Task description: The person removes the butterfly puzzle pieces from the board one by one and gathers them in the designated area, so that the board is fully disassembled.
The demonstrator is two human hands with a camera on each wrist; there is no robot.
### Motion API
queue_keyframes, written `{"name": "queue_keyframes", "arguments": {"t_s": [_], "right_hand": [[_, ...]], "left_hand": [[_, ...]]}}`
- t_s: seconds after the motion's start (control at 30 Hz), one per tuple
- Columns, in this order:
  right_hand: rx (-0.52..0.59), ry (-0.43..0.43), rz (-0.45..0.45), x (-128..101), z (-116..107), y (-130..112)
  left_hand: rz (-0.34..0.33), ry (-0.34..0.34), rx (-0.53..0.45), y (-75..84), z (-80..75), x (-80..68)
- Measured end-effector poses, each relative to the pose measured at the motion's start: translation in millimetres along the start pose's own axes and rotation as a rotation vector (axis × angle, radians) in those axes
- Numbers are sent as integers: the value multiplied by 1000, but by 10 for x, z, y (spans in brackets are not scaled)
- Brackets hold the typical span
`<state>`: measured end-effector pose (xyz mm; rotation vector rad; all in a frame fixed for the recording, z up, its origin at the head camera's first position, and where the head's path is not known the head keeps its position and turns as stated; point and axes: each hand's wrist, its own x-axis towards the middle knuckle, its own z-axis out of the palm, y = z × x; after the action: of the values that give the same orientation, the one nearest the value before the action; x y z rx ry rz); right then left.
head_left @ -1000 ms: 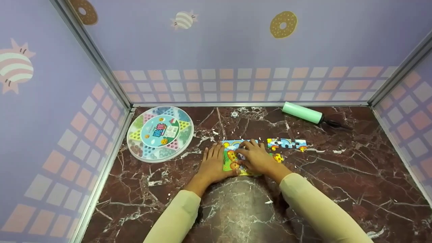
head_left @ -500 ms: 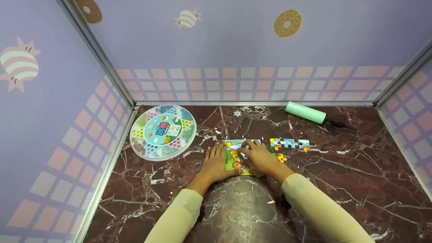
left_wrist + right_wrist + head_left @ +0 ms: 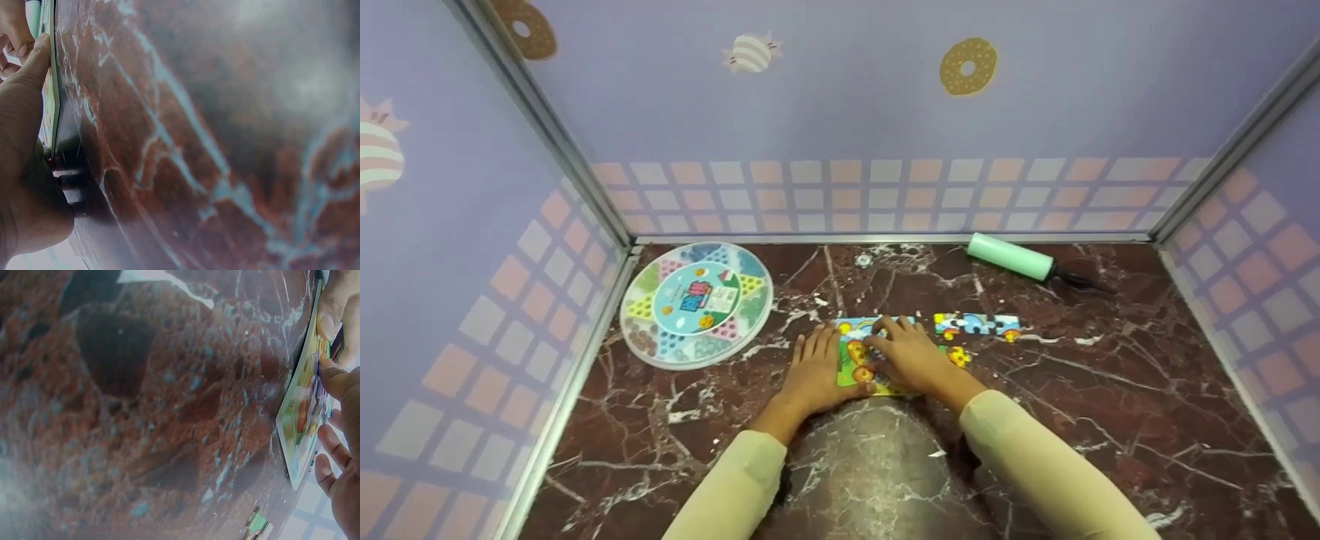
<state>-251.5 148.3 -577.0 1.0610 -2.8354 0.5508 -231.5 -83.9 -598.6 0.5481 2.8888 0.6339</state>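
Observation:
A colourful jigsaw puzzle point(image 3: 847, 373) lies on the dark marbled table, its thin board edge point(image 3: 288, 455) showing in the right wrist view. My left hand point(image 3: 814, 375) lies along the puzzle's left side with fingers stretched out. Its thumb point(image 3: 38, 53) presses on the near edge of the board. Over the middle of the puzzle my right hand point(image 3: 916, 358) bends its thumb and index finger round a puzzle piece point(image 3: 877, 353), mostly hidden by the hand. The other right fingers point(image 3: 332, 444) are spread above the board. The puzzle's right part is covered by this hand.
Several loose puzzle pieces point(image 3: 978, 325) lie in a row right of the puzzle, with a yellow piece point(image 3: 958, 357) nearer my right wrist. A round Chinese checkers set point(image 3: 697, 306) stands at the left, a mint-green hand pump point(image 3: 1011, 257) at the back right. Patterned walls point(image 3: 877, 97) enclose the table.
The head view has shifted slightly, so the whole scene sits a little further left and lower. Both hands keep nearly the same place on the puzzle.

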Motion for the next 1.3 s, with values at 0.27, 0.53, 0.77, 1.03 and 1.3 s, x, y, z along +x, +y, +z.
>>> {"name": "queue_keyframes", "arguments": {"t_s": [0.27, 0.53, 0.77, 1.03, 1.3], "right_hand": [[-5, 7, -48, 219, 163, -195], [12, 1, -68, 349, 200, -318], [-3, 14, -67, 237, 122, -289], [-9, -2, -54, 42, 45, -140], [-40, -15, -48, -30, -51, 17]], "left_hand": [[-35, 32, -20, -315, -45, -144], [-39, 67, -6, -501, -115, -231], [3, 84, -27, -378, -109, -208], [26, 69, -29, -219, 75, -96], [33, 89, -41, -116, 177, 60]]}}
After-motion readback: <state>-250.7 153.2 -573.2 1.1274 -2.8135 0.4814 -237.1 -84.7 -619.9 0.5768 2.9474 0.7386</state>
